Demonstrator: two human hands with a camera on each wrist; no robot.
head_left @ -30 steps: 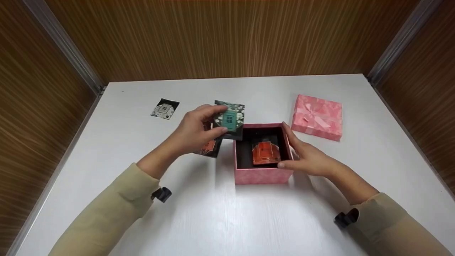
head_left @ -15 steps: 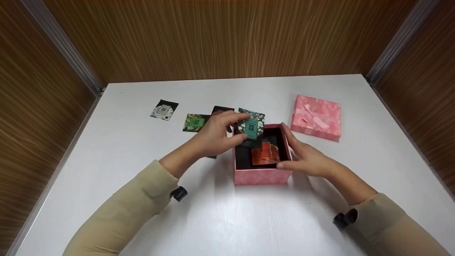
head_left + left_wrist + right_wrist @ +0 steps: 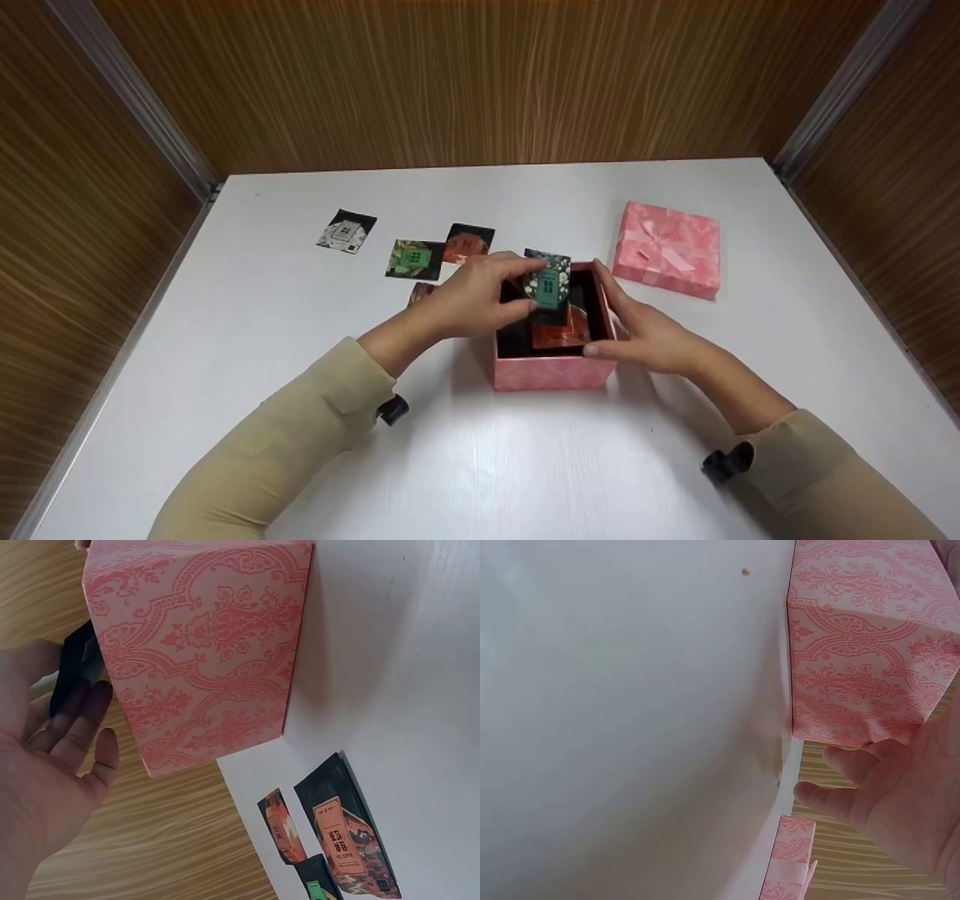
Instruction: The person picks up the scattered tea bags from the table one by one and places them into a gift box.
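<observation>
My left hand [image 3: 480, 296] pinches a dark sachet [image 3: 548, 289] with a teal label and white flowers between thumb and fingers, over the mouth of the pink patterned box [image 3: 551, 373]. Inside the box lies an orange and black sachet [image 3: 559, 335], partly covered by the held one. My right hand [image 3: 652, 334] holds the box at its right side, thumb over the front rim and index finger along the back corner. In the left wrist view the held sachet [image 3: 73, 664] looks black, beside the box wall [image 3: 210, 637]. Some right fingers extend past the box edge in the right wrist view.
A pink lid with a ribbon bow [image 3: 667, 247] lies behind and right of the box. Left of the box are a green-label sachet [image 3: 415, 259], a red-brown one [image 3: 469, 241] and another [image 3: 420, 292] partly behind my left arm. Farther left lies a black-and-white sachet [image 3: 346, 231].
My left hand has moved right with the teal-label sachet, from left of the box to over its opening. The sachets on the table came into sight. My right hand stayed on the box.
</observation>
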